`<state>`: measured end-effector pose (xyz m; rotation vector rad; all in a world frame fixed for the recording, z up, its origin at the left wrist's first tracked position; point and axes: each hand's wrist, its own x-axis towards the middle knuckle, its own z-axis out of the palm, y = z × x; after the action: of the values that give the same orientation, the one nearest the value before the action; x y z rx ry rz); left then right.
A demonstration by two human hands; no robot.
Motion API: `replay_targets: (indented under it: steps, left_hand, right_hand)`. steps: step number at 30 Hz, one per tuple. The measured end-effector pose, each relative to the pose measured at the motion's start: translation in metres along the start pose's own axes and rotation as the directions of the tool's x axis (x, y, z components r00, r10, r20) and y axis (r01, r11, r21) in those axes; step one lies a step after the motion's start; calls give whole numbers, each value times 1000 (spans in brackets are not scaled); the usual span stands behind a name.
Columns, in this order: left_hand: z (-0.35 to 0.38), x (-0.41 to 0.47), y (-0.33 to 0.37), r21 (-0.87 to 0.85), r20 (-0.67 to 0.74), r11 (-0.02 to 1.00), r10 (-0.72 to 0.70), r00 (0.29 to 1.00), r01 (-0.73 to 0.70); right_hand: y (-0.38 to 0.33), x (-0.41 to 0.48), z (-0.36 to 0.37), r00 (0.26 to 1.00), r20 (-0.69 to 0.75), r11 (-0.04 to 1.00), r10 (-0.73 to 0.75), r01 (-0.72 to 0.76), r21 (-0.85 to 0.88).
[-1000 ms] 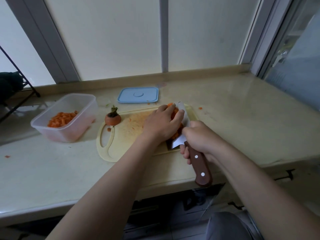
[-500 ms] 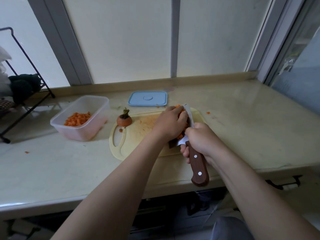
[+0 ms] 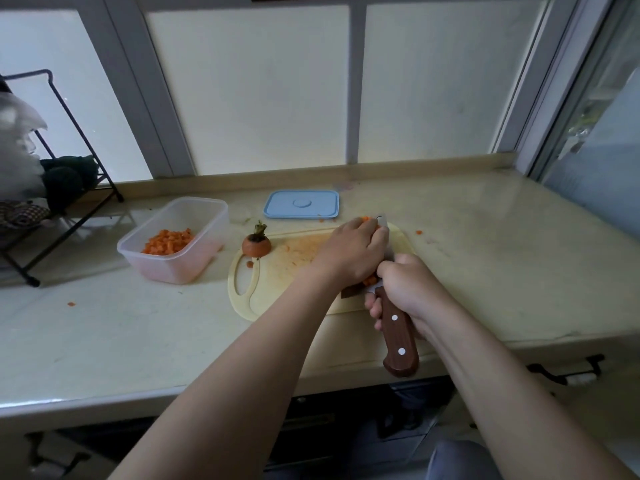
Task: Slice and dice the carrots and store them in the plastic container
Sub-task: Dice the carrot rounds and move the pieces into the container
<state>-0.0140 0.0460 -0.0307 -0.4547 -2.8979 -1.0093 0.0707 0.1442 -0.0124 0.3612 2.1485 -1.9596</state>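
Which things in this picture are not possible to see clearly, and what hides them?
Head view:
- knife: blade mostly behind the left hand; only its tip shows.
- carrot pile on the cutting board: covered by the left hand, amount unclear.
- black rack: cut off by the left edge.

Both bare forearms reached forward from the lower edge of the view, converging ahead of the body. The left hand (image 3: 349, 252), knuckles up, cupped its curled fingers over carrot pieces (image 3: 370, 280). Just beside it, the right hand (image 3: 412, 289) wrapped its fingers round a knife handle (image 3: 396, 337), the butt pointing back toward the person.
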Motion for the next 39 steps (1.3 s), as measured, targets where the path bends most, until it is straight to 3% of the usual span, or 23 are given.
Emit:
replay_targets:
  steps: [13,21,39]
  left_hand:
    - [1,1,-5,139,-7,986,97,995,-95]
    - [-34,-5,-10,173,-67,979,118,991,-105]
    - [-190,-43,-107,213,-208,977,19,978,26]
  right_hand:
    - [5,-3,4,1000,14,998,-7,6,65]
    - [-14,-4,27,999,46,997,-22,18,81]
    - [-77,-6,189,962,243,986,-124,91,140]
